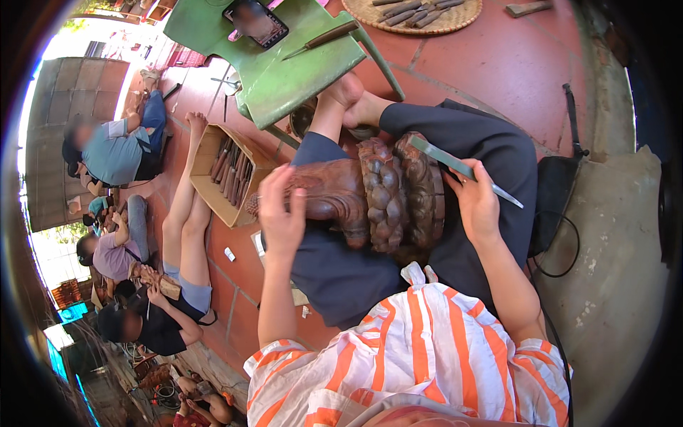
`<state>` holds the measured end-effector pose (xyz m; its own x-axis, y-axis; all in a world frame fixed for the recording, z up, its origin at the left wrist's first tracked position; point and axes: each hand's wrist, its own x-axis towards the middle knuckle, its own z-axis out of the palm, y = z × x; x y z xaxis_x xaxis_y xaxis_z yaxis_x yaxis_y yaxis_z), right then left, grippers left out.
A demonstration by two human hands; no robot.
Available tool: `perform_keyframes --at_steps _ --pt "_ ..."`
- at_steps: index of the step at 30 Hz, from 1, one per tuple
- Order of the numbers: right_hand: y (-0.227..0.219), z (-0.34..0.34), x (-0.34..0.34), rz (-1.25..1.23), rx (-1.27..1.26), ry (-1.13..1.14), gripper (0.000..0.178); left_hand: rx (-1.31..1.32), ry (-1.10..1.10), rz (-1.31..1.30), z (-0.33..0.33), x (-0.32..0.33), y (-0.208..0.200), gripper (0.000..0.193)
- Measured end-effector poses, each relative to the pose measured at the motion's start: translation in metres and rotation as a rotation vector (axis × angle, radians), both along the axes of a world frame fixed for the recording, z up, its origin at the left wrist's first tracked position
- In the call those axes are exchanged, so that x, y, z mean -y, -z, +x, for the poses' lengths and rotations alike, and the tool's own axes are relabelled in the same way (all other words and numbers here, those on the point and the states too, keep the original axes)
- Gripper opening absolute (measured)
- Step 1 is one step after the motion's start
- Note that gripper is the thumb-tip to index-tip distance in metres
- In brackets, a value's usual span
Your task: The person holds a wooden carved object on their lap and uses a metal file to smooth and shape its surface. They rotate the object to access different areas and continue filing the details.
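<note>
A dark brown carved wooden statue [329, 186] lies on its side across my lap. Its base [388, 196], shaped in rounded petals, is toward the right, and its narrower end points left. My left hand [281, 213] is curved over that narrower end, thumb apart from the fingers, and partly hides it. Just right of the base, my right hand [477, 203] is closed around a green-handled carving tool [445, 158]. The tool's green end reaches over the base, while its pale metal tip points down to the right, away from the wood.
A green plastic chair [299, 78] ahead bears a phone [256, 23] and a wooden-handled carving tool [321, 38]. Left of my knees stands a cardboard box [206, 186] of tools. A woven tray [455, 21] with more tools lies far right. Several people sit at the left.
</note>
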<state>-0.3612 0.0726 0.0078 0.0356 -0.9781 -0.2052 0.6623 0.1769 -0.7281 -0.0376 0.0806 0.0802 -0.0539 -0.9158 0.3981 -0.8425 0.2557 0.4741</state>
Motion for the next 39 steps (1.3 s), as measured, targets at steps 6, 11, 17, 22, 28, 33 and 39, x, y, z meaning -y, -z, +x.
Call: perform_keyframes --at_steps 6,11,17,22,28,33,39 --pt "-0.023 -0.011 -0.047 0.024 -0.22 -0.049 0.044 -0.058 0.222 0.238 -0.079 -0.008 0.008 0.077" --pt "-0.021 -0.012 -0.068 0.075 -0.264 -0.05 0.042 -0.088 0.2 0.321 -0.102 -0.013 0.031 0.078" --pt "-0.011 -0.008 -0.06 0.075 -0.252 -0.024 0.039 -0.169 0.231 0.295 -0.099 -0.016 0.036 0.076" --pt "-0.004 -0.005 -0.058 0.049 -0.209 -0.002 0.037 -0.262 0.198 0.292 -0.098 -0.021 0.038 0.071" --pt "0.002 -0.003 -0.054 0.031 -0.156 0.012 0.036 -0.286 0.222 0.301 -0.098 -0.025 0.039 0.073" --pt "0.004 -0.004 -0.054 0.035 -0.145 -0.001 0.036 -0.298 0.24 0.302 -0.097 -0.025 0.038 0.074" --pt "0.002 -0.003 -0.053 0.036 -0.135 -0.009 0.037 -0.325 0.254 0.303 -0.095 -0.025 0.04 0.075"
